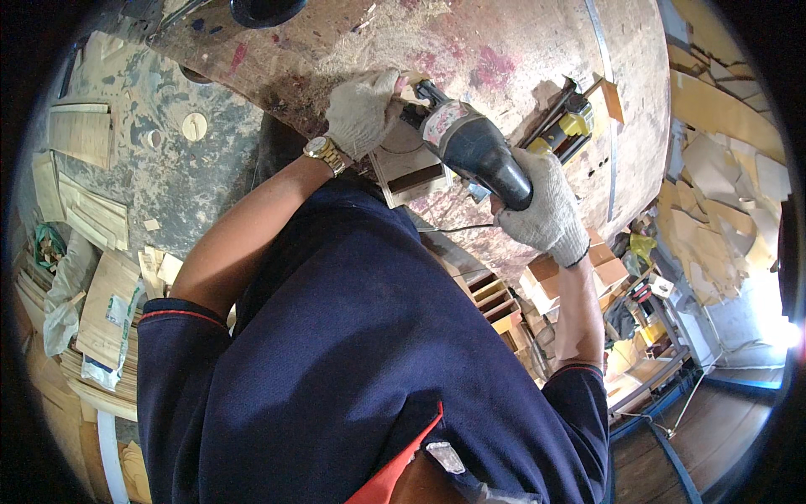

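A black hand-held power tool (483, 151) with a thick barrel body and a patterned label slants across the workbench. My right hand (546, 206), in a white knitted glove, is wrapped round its rear end. My left hand (363, 113), gloved too, is closed at the tool's front end. Its fingertips meet close to the tool's dark front fittings, and what they grip is hidden. Below the tool lies a light wooden piece (407, 172) with a curved line and a dark slot, partly covered by the tool. A thin dark cable (457, 228) runs beneath.
The sawdust-strewn, paint-stained bench (311, 50) bears a yellow-and-black tool (575, 124) at right. A dark round object (267, 8) sits at the far edge. Thin boards (80, 134) lie on the floor at left. Wooden boxes (495, 302) stand below the bench's near right edge.
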`<state>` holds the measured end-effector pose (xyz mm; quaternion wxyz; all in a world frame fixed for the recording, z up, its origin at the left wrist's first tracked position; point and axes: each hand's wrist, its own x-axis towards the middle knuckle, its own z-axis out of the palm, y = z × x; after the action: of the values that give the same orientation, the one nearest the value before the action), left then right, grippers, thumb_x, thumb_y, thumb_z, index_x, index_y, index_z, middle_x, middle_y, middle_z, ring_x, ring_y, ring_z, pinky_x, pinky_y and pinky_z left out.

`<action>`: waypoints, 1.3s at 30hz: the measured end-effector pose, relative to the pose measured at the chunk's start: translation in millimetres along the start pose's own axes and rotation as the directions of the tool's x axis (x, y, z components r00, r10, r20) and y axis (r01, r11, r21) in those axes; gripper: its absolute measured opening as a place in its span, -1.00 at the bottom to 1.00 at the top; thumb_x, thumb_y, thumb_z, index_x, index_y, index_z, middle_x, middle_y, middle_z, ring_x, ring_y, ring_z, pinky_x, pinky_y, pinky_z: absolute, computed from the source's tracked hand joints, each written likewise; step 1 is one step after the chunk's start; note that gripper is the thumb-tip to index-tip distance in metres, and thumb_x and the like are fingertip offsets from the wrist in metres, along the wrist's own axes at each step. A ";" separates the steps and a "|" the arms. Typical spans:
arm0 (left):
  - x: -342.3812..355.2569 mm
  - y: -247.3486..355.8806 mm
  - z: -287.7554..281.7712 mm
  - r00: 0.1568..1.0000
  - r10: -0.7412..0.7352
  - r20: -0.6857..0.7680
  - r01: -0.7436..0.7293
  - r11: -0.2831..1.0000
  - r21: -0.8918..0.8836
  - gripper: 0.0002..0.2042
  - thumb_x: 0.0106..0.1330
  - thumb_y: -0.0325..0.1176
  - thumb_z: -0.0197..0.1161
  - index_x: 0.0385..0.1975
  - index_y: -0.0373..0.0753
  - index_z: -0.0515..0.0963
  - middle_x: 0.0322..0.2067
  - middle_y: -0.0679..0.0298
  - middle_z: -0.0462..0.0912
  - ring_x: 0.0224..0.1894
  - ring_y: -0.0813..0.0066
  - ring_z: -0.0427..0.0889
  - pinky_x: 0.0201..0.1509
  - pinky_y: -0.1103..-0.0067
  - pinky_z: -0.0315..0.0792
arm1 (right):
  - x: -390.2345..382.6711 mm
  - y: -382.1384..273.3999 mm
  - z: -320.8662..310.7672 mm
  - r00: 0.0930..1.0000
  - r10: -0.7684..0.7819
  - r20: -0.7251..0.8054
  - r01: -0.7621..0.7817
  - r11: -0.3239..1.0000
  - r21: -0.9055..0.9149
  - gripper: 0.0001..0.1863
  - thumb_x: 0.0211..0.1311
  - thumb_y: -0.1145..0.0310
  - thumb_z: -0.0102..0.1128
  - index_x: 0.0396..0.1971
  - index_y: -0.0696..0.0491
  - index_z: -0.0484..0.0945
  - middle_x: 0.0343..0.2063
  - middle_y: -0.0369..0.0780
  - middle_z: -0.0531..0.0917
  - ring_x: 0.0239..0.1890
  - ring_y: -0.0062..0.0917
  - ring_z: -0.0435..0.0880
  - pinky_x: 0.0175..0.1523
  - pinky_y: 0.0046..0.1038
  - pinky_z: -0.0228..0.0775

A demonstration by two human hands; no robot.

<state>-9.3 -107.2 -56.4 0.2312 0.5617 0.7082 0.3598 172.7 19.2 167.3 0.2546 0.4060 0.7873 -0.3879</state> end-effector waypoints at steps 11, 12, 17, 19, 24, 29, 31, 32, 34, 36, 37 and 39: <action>16.5 -8.3 -7.1 0.976 0.002 0.218 -0.023 0.995 0.098 -0.73 0.29 -0.16 0.25 -0.11 -0.15 0.58 -0.41 0.10 0.70 -0.33 0.11 0.72 -0.33 0.24 0.57 | -5.2 4.3 10.3 0.996 -0.008 -0.090 0.011 0.999 0.036 -0.58 -0.17 0.29 0.35 -0.23 0.14 0.64 -0.53 0.05 0.66 -0.37 0.01 0.70 -0.20 -0.17 0.52; 23.2 -11.1 -6.5 0.969 0.032 0.246 -0.058 0.993 0.099 -0.70 0.30 -0.14 0.24 -0.07 -0.15 0.60 -0.41 0.09 0.70 -0.32 0.10 0.73 -0.31 0.24 0.57 | -8.5 4.4 17.1 0.993 0.025 -0.114 -0.013 0.995 0.099 -0.61 -0.15 0.33 0.33 -0.24 0.15 0.64 -0.55 0.04 0.65 -0.40 -0.05 0.72 -0.22 -0.17 0.52; 44.2 -16.0 5.1 0.906 0.226 0.357 -0.259 0.965 0.047 -0.60 0.30 -0.10 0.22 0.06 -0.13 0.65 -0.37 0.03 0.73 -0.26 0.05 0.73 -0.20 0.21 0.58 | -35.9 0.6 56.9 0.963 0.209 -0.172 -0.122 0.903 0.411 -0.63 -0.08 0.39 0.28 -0.19 0.16 0.66 -0.53 0.03 0.67 -0.45 -0.21 0.73 -0.24 -0.25 0.50; 45.9 -10.6 13.8 0.859 0.277 0.430 -0.305 0.952 -0.004 -0.63 0.31 -0.08 0.22 -0.01 -0.15 0.66 -0.33 -0.01 0.73 -0.25 0.04 0.74 -0.16 0.17 0.57 | -48.9 -5.7 77.9 0.929 0.281 -0.240 -0.161 0.893 0.421 -0.65 -0.04 0.35 0.30 -0.19 0.15 0.66 -0.52 0.01 0.69 -0.41 -0.24 0.75 -0.23 -0.27 0.50; 42.1 7.6 21.5 0.851 0.410 0.327 -0.386 0.912 -0.139 -0.70 0.49 -0.08 0.10 -0.20 -0.19 0.62 -0.44 0.05 0.68 -0.35 -0.05 0.69 -0.21 0.21 0.55 | -74.5 -20.1 116.7 0.803 0.516 -0.298 -0.321 0.796 0.513 -0.65 -0.01 0.33 0.35 -0.21 0.18 0.67 -0.50 -0.01 0.72 -0.37 -0.23 0.78 -0.17 -0.27 0.55; 14.3 18.9 5.1 0.977 -0.214 0.020 0.215 0.977 -0.011 -0.64 0.56 -0.02 0.01 -0.24 -0.19 0.56 -0.45 -0.01 0.61 -0.37 -0.12 0.62 -0.29 0.17 0.48 | -72.9 -14.8 120.5 0.816 0.522 -0.249 -0.321 0.767 0.555 -0.67 -0.02 0.32 0.36 -0.24 0.17 0.69 -0.48 -0.01 0.74 -0.36 -0.21 0.79 -0.17 -0.24 0.56; 3.3 18.2 0.7 0.980 -0.106 -0.167 0.109 0.994 0.010 -0.65 0.58 -0.04 -0.01 -0.25 -0.21 0.54 -0.42 -0.05 0.61 -0.36 -0.15 0.61 -0.29 0.14 0.45 | -70.9 -15.3 119.9 0.811 0.523 -0.260 -0.289 0.746 0.599 -0.68 -0.01 0.30 0.37 -0.25 0.16 0.69 -0.49 -0.02 0.74 -0.37 -0.20 0.79 -0.18 -0.24 0.56; -1.1 19.2 2.2 0.976 -0.213 -0.050 0.213 0.977 0.004 -0.68 0.58 -0.11 0.01 -0.29 -0.23 0.52 -0.42 -0.06 0.59 -0.34 -0.19 0.59 -0.28 0.11 0.42 | -71.1 -15.8 118.7 0.816 0.526 -0.240 -0.283 0.725 0.628 -0.68 -0.01 0.30 0.37 -0.25 0.16 0.70 -0.49 -0.02 0.74 -0.37 -0.21 0.79 -0.18 -0.24 0.56; -4.4 17.0 5.0 0.982 -0.157 -0.104 0.155 0.988 -0.020 -0.70 0.57 -0.15 0.04 -0.29 -0.25 0.52 -0.40 -0.07 0.59 -0.33 -0.19 0.60 -0.27 0.12 0.42 | -70.9 -17.7 115.8 0.821 0.517 -0.243 -0.288 0.741 0.607 -0.68 0.00 0.31 0.38 -0.24 0.15 0.70 -0.49 -0.03 0.74 -0.38 -0.23 0.79 -0.19 -0.27 0.56; -4.6 14.3 8.4 0.988 -0.140 -0.070 0.140 0.990 -0.006 -0.74 0.55 -0.18 0.07 -0.26 -0.25 0.53 -0.36 -0.08 0.61 -0.30 -0.20 0.61 -0.24 0.12 0.45 | -71.0 -20.2 112.1 0.819 0.494 -0.293 -0.302 0.805 0.511 -0.67 0.00 0.32 0.38 -0.22 0.16 0.70 -0.49 -0.03 0.74 -0.39 -0.27 0.79 -0.20 -0.29 0.56; -6.3 13.8 9.1 0.990 -0.128 -0.064 0.128 0.992 -0.005 -0.74 0.54 -0.18 0.08 -0.26 -0.24 0.54 -0.35 -0.06 0.63 -0.28 -0.18 0.62 -0.22 0.12 0.46 | -71.8 -21.5 110.0 0.821 0.505 -0.268 -0.314 0.789 0.528 -0.67 0.00 0.33 0.38 -0.21 0.16 0.69 -0.49 -0.03 0.74 -0.39 -0.29 0.79 -0.21 -0.31 0.56; -6.0 13.4 11.9 0.994 -0.094 -0.056 0.094 0.996 -0.002 -0.75 0.51 -0.17 0.11 -0.27 -0.23 0.56 -0.31 -0.03 0.66 -0.25 -0.15 0.64 -0.20 0.11 0.49 | -68.4 -22.4 105.4 0.818 0.529 -0.225 -0.329 0.751 0.572 -0.67 -0.01 0.35 0.37 -0.20 0.17 0.69 -0.49 -0.03 0.74 -0.40 -0.31 0.79 -0.22 -0.33 0.56</action>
<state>9.4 -108.5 -54.1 0.2276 0.5176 0.7401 0.3641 199.9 -105.5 165.3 0.0671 0.6973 0.5724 -0.4262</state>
